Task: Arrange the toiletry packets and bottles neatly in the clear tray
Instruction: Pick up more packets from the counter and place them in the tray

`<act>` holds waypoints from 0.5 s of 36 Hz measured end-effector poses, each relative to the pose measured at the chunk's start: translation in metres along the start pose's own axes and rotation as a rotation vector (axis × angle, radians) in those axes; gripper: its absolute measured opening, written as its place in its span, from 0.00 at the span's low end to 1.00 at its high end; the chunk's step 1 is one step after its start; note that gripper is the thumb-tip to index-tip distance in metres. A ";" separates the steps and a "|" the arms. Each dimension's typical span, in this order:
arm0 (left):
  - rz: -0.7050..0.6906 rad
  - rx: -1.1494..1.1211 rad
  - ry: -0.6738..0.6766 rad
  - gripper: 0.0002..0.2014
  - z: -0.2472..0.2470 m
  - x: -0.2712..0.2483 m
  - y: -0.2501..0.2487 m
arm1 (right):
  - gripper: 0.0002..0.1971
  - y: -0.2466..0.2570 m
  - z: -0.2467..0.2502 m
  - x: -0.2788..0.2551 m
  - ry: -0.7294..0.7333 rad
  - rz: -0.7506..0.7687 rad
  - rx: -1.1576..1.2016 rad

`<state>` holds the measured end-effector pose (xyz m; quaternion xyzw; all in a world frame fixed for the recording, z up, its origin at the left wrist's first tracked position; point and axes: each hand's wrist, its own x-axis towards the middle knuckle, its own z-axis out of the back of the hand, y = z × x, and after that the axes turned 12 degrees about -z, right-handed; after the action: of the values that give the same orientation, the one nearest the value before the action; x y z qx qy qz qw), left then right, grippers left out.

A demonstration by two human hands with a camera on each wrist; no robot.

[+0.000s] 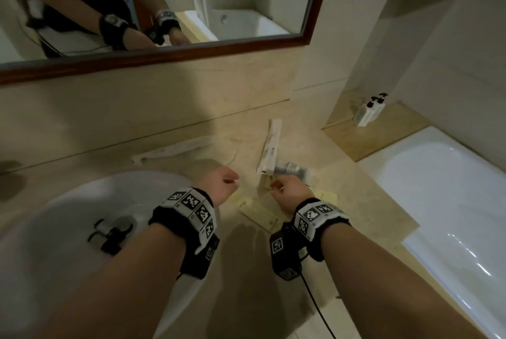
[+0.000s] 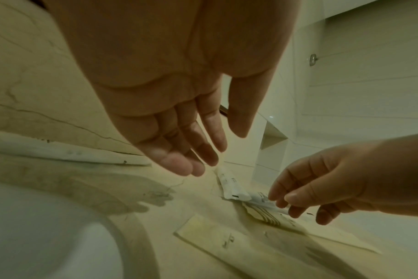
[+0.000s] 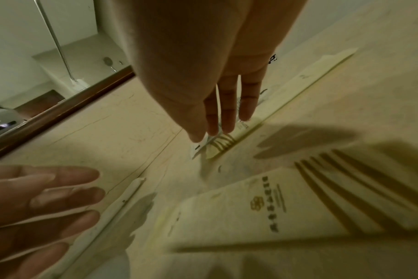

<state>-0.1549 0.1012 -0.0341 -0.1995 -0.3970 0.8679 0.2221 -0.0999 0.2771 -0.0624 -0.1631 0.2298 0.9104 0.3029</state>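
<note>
Several flat toiletry packets lie on the beige counter. A long white packet (image 1: 271, 147) points away from me, and a small grey-printed packet (image 1: 290, 169) overlaps its near end. Cream packets (image 1: 260, 212) lie nearer me. Another long white packet (image 1: 175, 148) lies behind the sink. My right hand (image 1: 284, 188) hovers over the pile with straight fingers (image 3: 224, 120), their tips at the small packet (image 3: 241, 124); I cannot tell whether they touch it. My left hand (image 1: 221, 181) hangs open just left of the pile, fingers (image 2: 191, 151) straight and holding nothing. No clear tray is plainly visible.
A white sink (image 1: 68, 229) with a dark drain fitting fills the left. A white bathtub (image 1: 438, 201) runs along the right, with two pump bottles (image 1: 368, 111) on its wooden ledge. A wood-framed mirror (image 1: 315, 10) hangs above the counter.
</note>
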 end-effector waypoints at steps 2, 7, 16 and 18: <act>0.006 0.015 0.006 0.15 -0.001 0.005 0.000 | 0.16 0.002 0.002 0.006 0.000 0.014 -0.009; 0.036 0.013 0.028 0.15 -0.008 0.020 0.002 | 0.15 0.000 0.003 0.019 -0.001 0.008 0.016; 0.066 0.061 0.045 0.14 -0.023 0.041 0.009 | 0.13 -0.012 0.001 0.027 0.057 0.010 -0.052; 0.066 0.056 0.041 0.14 -0.026 0.044 0.009 | 0.13 -0.013 0.003 0.029 0.048 0.015 -0.045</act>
<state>-0.1795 0.1357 -0.0646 -0.2239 -0.3610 0.8813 0.2071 -0.1147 0.3016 -0.0770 -0.1900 0.2176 0.9134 0.2868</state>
